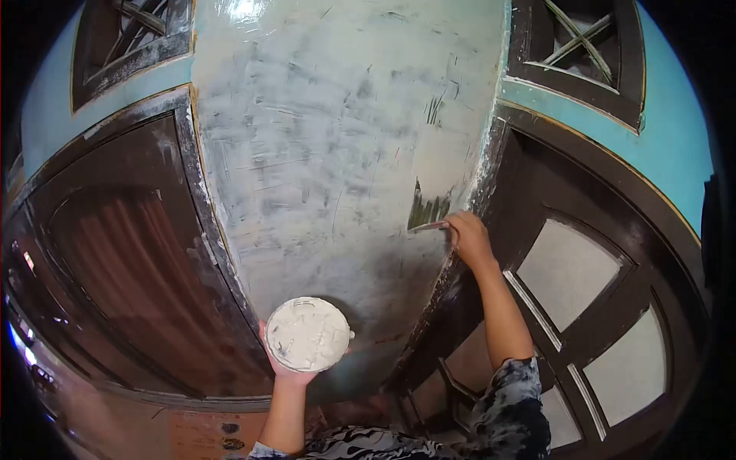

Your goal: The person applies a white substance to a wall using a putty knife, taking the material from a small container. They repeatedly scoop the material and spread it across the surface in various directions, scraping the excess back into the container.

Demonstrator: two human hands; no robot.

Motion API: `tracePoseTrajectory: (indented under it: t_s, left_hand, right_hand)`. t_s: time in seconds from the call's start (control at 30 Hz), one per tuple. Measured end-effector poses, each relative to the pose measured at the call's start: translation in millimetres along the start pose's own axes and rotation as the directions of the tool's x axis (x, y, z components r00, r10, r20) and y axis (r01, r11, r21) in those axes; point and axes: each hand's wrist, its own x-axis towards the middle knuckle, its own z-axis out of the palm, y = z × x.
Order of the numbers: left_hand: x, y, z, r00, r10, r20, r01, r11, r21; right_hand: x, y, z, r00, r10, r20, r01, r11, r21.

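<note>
My left hand (pixel 290 373) supports a round tub (pixel 308 335) of whitish putty from below, fingers wrapped around its side. The paste's top is lumpy and uneven. Higher up on the right, my right hand (pixel 469 236) is closed on a putty knife (pixel 434 225), held nearly flat against the wall (pixel 330 176). Just above the knife's edge is a dark, streaky patch (pixel 428 205). Grey-white smears and dark scratches cover the wall panel. My fingers hide most of the knife's handle.
A dark wooden door (pixel 146 261) with a curtained panel stands at left. At right is another dark door (pixel 598 307) with pale panes. Crossed-bar vents (pixel 583 42) sit above both. Turquoise wall (pixel 678 123) borders them. A brownish flat sheet (pixel 195 433) lies on the floor.
</note>
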Motion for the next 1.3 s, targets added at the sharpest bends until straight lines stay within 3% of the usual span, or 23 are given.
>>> tracePoseTrajectory:
  t_s: [0.03, 0.1, 0.17, 0.23, 0.33, 0.43, 0.47, 0.5, 0.57, 0.63, 0.7, 0.77, 0.87, 0.97, 1.03, 1.07, 1.17, 1.23, 1.3]
  left_hand:
    - [0, 0, -1, 1.000, 0.002, -0.006, -0.002, 1.000, -0.020]
    - [3, -2, -2, 0.999, 0.027, -0.024, -0.025, 0.996, 0.082]
    - [6, -4, 3, 1.000, 0.003, 0.008, -0.003, 1.000, 0.002]
    - [7, -4, 4, 1.000, 0.018, 0.024, -0.017, 0.999, -0.038]
    - [11, -5, 1, 0.998, 0.050, -0.034, -0.050, 0.999, -0.012]
    - [16, -7, 5, 0.999, 0.054, 0.006, -0.054, 0.989, 0.137]
    - [16, -10, 10, 0.998, 0.050, 0.049, -0.051, 0.999, 0.016]
    - [16, -11, 9, 0.997, 0.052, 0.050, -0.053, 0.999, 0.014]
    - [15, -12, 5, 0.997, 0.079, -0.007, -0.078, 0.994, 0.076]
    - [12, -11, 7, 0.995, 0.073, 0.074, -0.082, 0.988, 0.129]
    - [5, -11, 5, 0.993, 0.112, 0.032, -0.113, 0.993, 0.035]
    - [0, -11, 0, 0.989, 0.145, -0.004, -0.144, 0.986, 0.086]
    - [-2, -10, 4, 0.990, 0.129, 0.054, -0.134, 0.985, 0.111]
    - [-4, -11, 6, 0.989, 0.119, 0.087, -0.123, 0.992, 0.038]
    - [-6, -11, 5, 0.990, 0.119, 0.074, -0.124, 0.991, 0.056]
    - [-8, -11, 3, 0.989, 0.143, 0.027, -0.144, 0.988, 0.056]
    - [-13, -10, 1, 0.985, 0.175, -0.009, -0.174, 0.983, 0.067]
    - [-15, -10, 1, 0.982, 0.185, -0.033, -0.177, 0.971, 0.162]
    - [-13, -11, 4, 0.988, 0.154, 0.032, -0.156, 0.981, 0.112]
  right_hand:
    - [8, 4, -3, 0.999, 0.049, -0.011, -0.049, 0.998, 0.047]
    - [20, 10, -22, 0.998, -0.002, -0.063, 0.008, 0.994, 0.106]
    - [30, 3, -47, 0.988, 0.131, 0.080, -0.147, 0.956, 0.253]
    - [22, 3, -45, 0.977, 0.150, 0.151, -0.189, 0.938, 0.291]
    - [11, -1, -26, 0.970, -0.067, 0.233, 0.061, 0.998, 0.030]
    - [31, 2, -15, 0.986, -0.040, 0.164, 0.042, 0.999, -0.011]
    - [40, 6, -22, 0.989, -0.034, 0.145, 0.040, 0.998, -0.039]
    - [49, 5, -31, 0.989, -0.036, 0.147, 0.043, 0.998, -0.040]
    - [60, 4, -49, 0.999, 0.031, 0.029, -0.029, 0.998, -0.055]
    - [57, 2, -58, 0.998, 0.040, 0.043, -0.037, 0.997, -0.065]
    - [39, -3, -56, 0.962, 0.024, 0.272, -0.012, 0.999, -0.045]
    - [15, 0, -26, 0.941, -0.023, 0.338, 0.068, 0.990, -0.121]
    - [16, 7, -5, 0.951, -0.056, 0.304, 0.107, 0.982, -0.153]
    - [56, -2, -34, 0.988, 0.003, 0.155, 0.034, 0.970, -0.239]
    - [66, 9, -51, 1.000, 0.002, 0.010, 0.000, 0.992, -0.126]
    - [64, 9, -58, 1.000, 0.001, 0.012, 0.000, 0.992, -0.126]
    - [46, 1, -62, 0.960, 0.037, 0.276, -0.019, 0.997, -0.068]
    - [21, -2, -31, 0.932, -0.002, 0.362, 0.032, 0.996, -0.077]
    - [7, -5, -2, 0.927, -0.046, 0.373, 0.100, 0.987, -0.128]
